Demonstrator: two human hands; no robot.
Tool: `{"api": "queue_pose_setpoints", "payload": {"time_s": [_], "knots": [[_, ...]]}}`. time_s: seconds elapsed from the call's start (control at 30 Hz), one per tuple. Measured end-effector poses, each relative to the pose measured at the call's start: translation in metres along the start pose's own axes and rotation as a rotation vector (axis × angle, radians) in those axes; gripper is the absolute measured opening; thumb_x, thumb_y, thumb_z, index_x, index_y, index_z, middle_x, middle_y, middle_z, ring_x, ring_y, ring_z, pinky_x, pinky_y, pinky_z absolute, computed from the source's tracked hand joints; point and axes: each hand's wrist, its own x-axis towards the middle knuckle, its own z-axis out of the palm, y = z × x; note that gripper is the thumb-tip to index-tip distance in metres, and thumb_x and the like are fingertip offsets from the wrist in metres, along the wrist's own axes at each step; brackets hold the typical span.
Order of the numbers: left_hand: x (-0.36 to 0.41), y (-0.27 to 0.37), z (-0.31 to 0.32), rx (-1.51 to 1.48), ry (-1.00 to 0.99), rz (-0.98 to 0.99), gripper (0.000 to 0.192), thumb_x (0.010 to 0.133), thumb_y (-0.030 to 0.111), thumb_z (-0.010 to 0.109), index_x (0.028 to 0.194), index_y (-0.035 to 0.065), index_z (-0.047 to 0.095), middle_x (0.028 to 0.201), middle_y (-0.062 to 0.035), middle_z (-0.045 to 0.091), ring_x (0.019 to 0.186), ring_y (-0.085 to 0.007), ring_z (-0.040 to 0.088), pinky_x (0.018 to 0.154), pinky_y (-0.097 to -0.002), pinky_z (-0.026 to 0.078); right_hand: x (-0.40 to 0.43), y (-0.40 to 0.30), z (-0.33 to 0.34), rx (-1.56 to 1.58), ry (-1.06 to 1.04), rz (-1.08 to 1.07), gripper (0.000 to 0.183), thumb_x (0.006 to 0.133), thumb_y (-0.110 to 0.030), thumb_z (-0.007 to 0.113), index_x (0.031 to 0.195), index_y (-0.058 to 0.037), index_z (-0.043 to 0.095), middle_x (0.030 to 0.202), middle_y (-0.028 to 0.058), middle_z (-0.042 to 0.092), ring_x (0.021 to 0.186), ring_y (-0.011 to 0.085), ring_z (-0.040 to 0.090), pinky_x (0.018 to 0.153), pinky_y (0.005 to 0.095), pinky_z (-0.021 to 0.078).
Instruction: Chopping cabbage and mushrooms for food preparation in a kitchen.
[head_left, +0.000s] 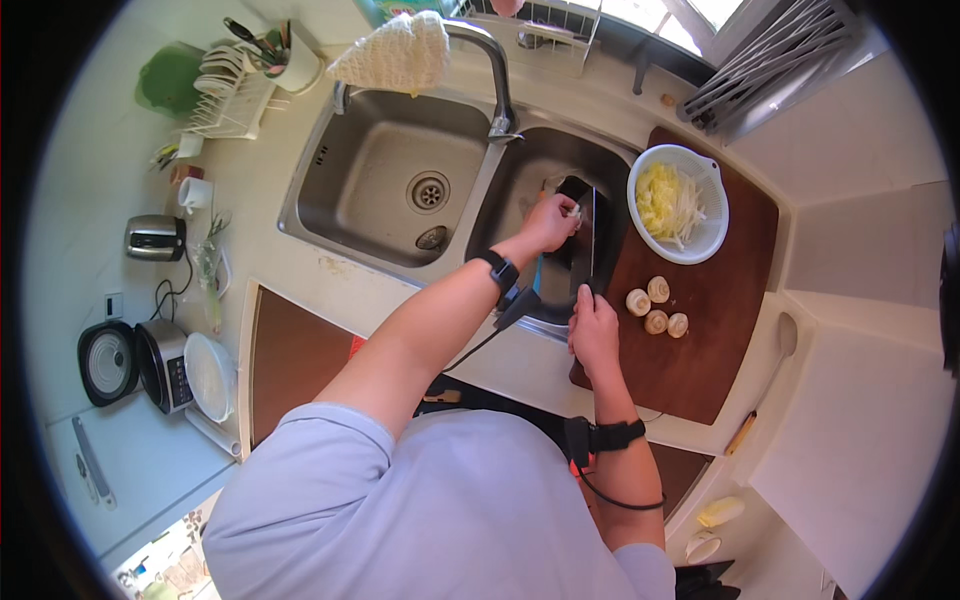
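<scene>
My right hand (595, 330) grips the handle of a kitchen cleaver (583, 255), its blade standing nearly edge-on over the right sink basin (491, 225). The fingers of my left hand (551, 223) are pinched together beside the blade, with a small white food piece (574, 211) at their tips. What exactly that piece is cannot be made out. Beneath the hands, a dark object (574, 186) in the basin is partly hidden by the blade and my left hand. Several white button mushrooms (657, 322) lie on the brown cutting board (720, 352), right of the cleaver.
A white colander (716, 244) of shredded yellow-white vegetable sits on the board. The faucet (499, 82) arches behind the basins, a knitted cloth (397, 52) over its spout. Left lies the other sink basin (375, 172). A long-handled spatula (769, 382) rests right of the board.
</scene>
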Motion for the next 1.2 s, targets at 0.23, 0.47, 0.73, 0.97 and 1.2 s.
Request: {"api": "queue_pose_setpoints", "payload": {"time_s": [0.23, 0.47, 0.73, 0.97, 1.2], "knots": [[0.001, -0.022, 0.002, 0.319, 0.067, 0.138, 0.028, 0.093, 0.007, 0.062, 0.12, -0.0009, 0.067, 0.111, -0.0193, 0.073, 0.098, -0.0352, 0.072, 0.087, -0.0421, 0.056, 0.031, 0.014, 0.024, -0.145, 0.191, -0.012, 0.053, 0.103, -0.045, 0.051, 0.097, 0.0059, 0.065, 0.095, 0.0337, 0.066, 0.095, 0.0534, 0.061, 0.082, 0.0542, 0.0481], [-0.022, 0.012, -0.023, 0.255, 0.173, 0.188, 0.019, 0.092, 0.012, 0.063, 0.107, 0.0038, 0.071, 0.1, -0.0201, 0.073, 0.097, -0.0389, 0.069, 0.085, -0.046, 0.054, 0.011, 0.007, 0.01, -0.17, 0.191, -0.02, 0.052, 0.103, -0.044, 0.051, 0.094, 0.0054, 0.064, 0.087, 0.0305, 0.067, 0.089, 0.0501, 0.064, 0.079, 0.0523, 0.0492], [-0.04, 0.03, -0.042, 0.379, 0.219, 0.243, 0.017, 0.09, 0.02, 0.069, 0.092, 0.0037, 0.07, 0.091, -0.0192, 0.072, 0.09, -0.0382, 0.069, 0.077, -0.0481, 0.054, -0.058, -0.015, -0.045, 0.038, -0.021, 0.065, 0.044, 0.103, -0.04, 0.058, 0.085, 0.0012, 0.058, 0.063, 0.0099, 0.056, 0.059, 0.0177, 0.058, 0.056, 0.0371, 0.0451], [-0.108, 0.102, -0.031, 0.365, 0.272, 0.275, 0.019, 0.094, 0.027, 0.07, 0.094, 0.0079, 0.067, 0.082, -0.0149, 0.07, 0.08, -0.0365, 0.069, 0.068, -0.0459, 0.054, -0.112, 0.014, -0.13, -0.055, 0.037, -0.226, 0.033, 0.101, -0.03, 0.062, 0.086, 0.0003, 0.057, 0.06, 0.0064, 0.052, 0.058, 0.0119, 0.048, 0.054, 0.0328, 0.041], [-0.186, 0.149, 0.102, 0.64, -0.053, 0.724, 0.034, 0.087, 0.024, 0.077, 0.117, 0.0144, 0.065, 0.112, -0.0064, 0.067, 0.086, -0.028, 0.072, 0.068, -0.0398, 0.058, -0.133, 0.078, -0.234, -0.018, 0.234, -0.275, 0.032, 0.097, -0.027, 0.066, 0.085, 0.0011, 0.057, 0.065, 0.0051, 0.051, 0.061, 0.013, 0.046, 0.057, 0.0331, 0.0413]]}}
